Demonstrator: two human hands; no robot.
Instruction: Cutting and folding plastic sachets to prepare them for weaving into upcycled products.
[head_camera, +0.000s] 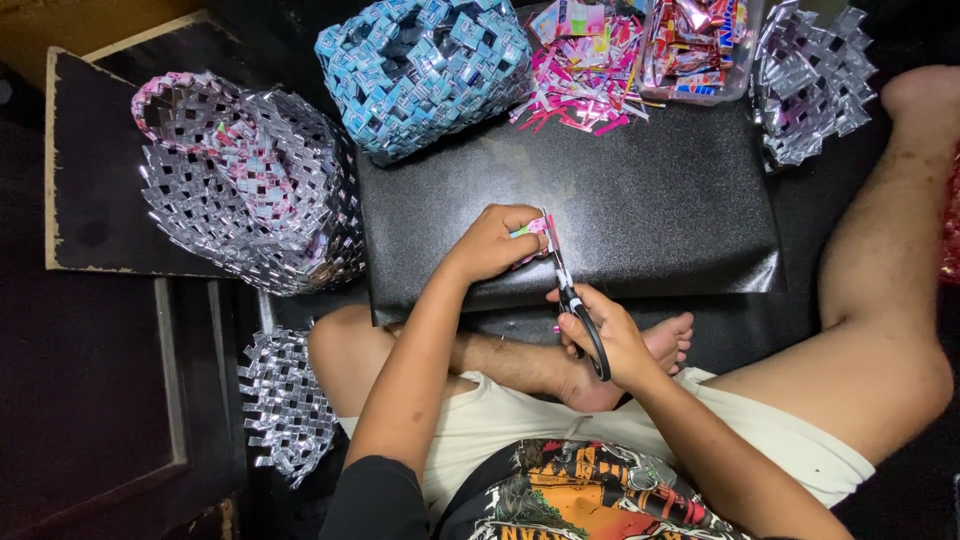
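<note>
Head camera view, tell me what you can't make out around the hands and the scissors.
- Pink wrapper piece: mostly hidden in the left hand; its shape cannot be told.
- Scissors: handles wrapped by the right hand; the blades are too thin to tell how far they gape.
- Clear tub of wrappers: cut off by the top edge.
- Silver woven piece: cut off by the top edge.

One head-worn view, steeply downward and close over the lap, hands and black board (650, 200)
</note>
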